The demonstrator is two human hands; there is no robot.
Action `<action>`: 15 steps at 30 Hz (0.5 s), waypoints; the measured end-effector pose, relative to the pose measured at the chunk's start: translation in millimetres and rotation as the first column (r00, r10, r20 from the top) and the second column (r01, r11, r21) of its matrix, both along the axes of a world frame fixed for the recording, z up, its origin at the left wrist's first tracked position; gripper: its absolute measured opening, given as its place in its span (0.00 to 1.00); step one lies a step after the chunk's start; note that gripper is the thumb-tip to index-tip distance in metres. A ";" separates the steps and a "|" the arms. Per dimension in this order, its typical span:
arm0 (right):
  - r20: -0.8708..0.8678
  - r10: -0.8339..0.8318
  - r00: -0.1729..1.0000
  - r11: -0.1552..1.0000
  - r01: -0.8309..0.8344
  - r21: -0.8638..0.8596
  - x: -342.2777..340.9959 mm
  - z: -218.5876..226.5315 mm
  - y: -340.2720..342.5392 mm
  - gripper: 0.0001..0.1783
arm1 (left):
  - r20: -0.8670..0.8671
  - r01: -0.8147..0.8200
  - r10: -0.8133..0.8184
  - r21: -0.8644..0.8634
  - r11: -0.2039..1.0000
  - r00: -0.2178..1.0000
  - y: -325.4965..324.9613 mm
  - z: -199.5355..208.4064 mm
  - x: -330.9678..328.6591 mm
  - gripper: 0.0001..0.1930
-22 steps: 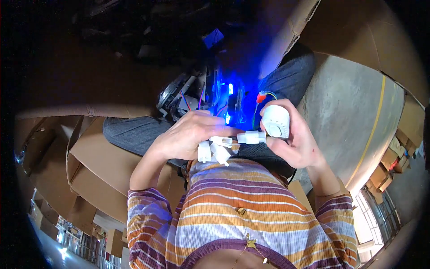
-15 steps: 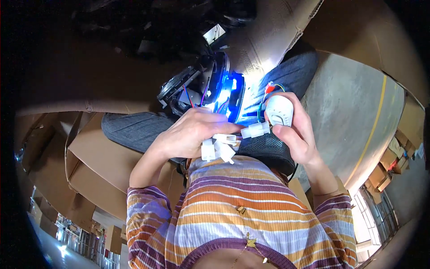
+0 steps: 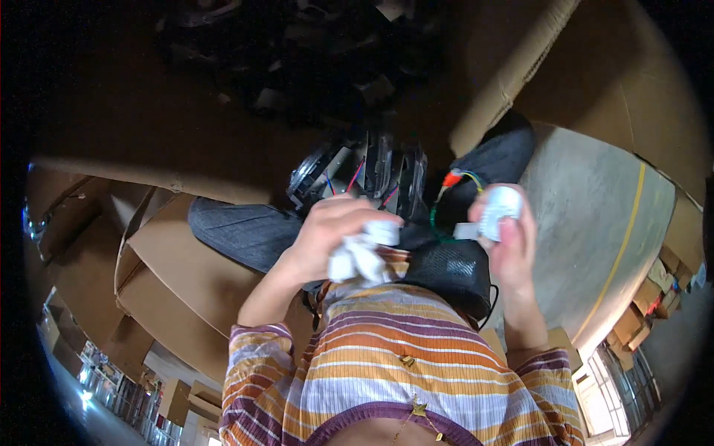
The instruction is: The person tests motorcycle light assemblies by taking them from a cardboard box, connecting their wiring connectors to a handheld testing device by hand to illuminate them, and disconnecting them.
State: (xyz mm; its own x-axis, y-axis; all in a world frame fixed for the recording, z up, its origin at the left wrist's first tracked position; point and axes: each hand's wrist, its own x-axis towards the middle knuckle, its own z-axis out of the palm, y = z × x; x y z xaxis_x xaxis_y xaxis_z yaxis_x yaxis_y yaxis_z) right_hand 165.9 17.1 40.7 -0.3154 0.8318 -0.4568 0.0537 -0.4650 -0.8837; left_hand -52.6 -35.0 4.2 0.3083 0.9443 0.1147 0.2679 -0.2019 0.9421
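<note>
My left hand [image 3: 321, 236] is closed round several white plastic connectors [image 3: 357, 260], blurred by motion. Just beyond it, red and blue wires run among black ring-shaped parts [image 3: 409, 175], whose lights are off. Well apart on the right, my right hand [image 3: 518, 249] grips a small rounded white device [image 3: 500, 208]. A white connector [image 3: 466, 231] sticks out from that hand toward the left. Green and yellow wires with an orange-red joint [image 3: 452, 178] loop beside the device. My fingertips on both sides are partly smeared.
A black mesh pouch [image 3: 450, 271] rests at my lap. Beyond my legs, a large cardboard box [image 3: 513, 82] holds many dark parts in shadow. Cardboard [image 3: 171, 264] lies on the left. Grey floor with a yellow line [image 3: 628, 215] stretches to the right, with stacked boxes [image 3: 632, 320] farther off.
My right hand has moved right, away from my left, and the white connectors between them have come apart. The bright blue-white light on the black rings has gone out.
</note>
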 end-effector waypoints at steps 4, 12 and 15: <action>0.046 0.047 0.998 0.999 -0.048 0.004 4.3 3.2 8.2 0.19 | 0.429 -0.424 0.477 -0.220 0.879 0.767 0.2 -4.2 -9.2 0.23; 0.001 0.094 0.996 0.992 -0.094 0.080 -0.5 -5.2 10.2 0.18 | 0.726 -0.405 0.612 -0.481 0.778 0.314 33.9 -0.6 -49.9 0.13; 0.016 0.073 0.997 0.996 -0.074 0.058 -3.7 -7.1 9.9 0.19 | 0.688 -0.472 0.694 -0.550 0.689 0.211 46.8 3.8 -63.2 0.09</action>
